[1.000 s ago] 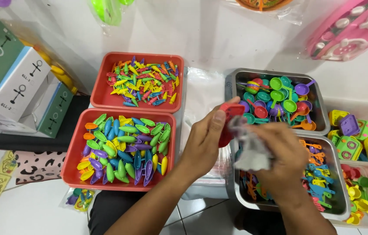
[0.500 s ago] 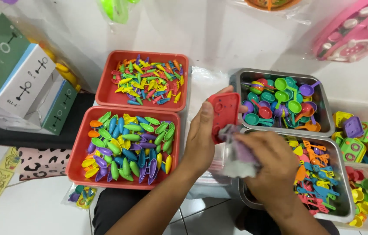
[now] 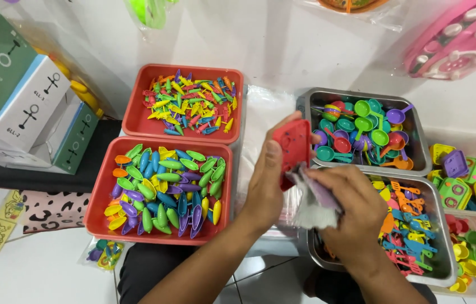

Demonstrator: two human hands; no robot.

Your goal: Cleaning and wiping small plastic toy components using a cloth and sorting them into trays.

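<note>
Compared with the frames a moment ago, we note the left hand (image 3: 263, 188) has lifted the red plastic piece (image 3: 293, 147) higher and turned it so its broad face looks toward the camera. The right hand (image 3: 350, 217) has drawn the small clear bag (image 3: 316, 200) up until it touches the piece's lower edge. We judge that piece and bag mouth are now lined up against each other.

Fingers: the left hand's fingers are closed on the red piece, thumb (image 3: 274, 155) on the near edge and fingertips over the top corner. The right hand's fingers are curled shut around the bag; the fingertips themselves are hidden.

Position: the red piece is held in the air, between the red tray of leaf-shaped pieces (image 3: 162, 188) and the metal tray of small spoons and pans (image 3: 362, 132), just above the metal tray of forks and spatulas (image 3: 412, 225).

Orientation: the long axis runs nearly upright, leaning a little to the right at the top. The lower end points down into the bag.
</note>
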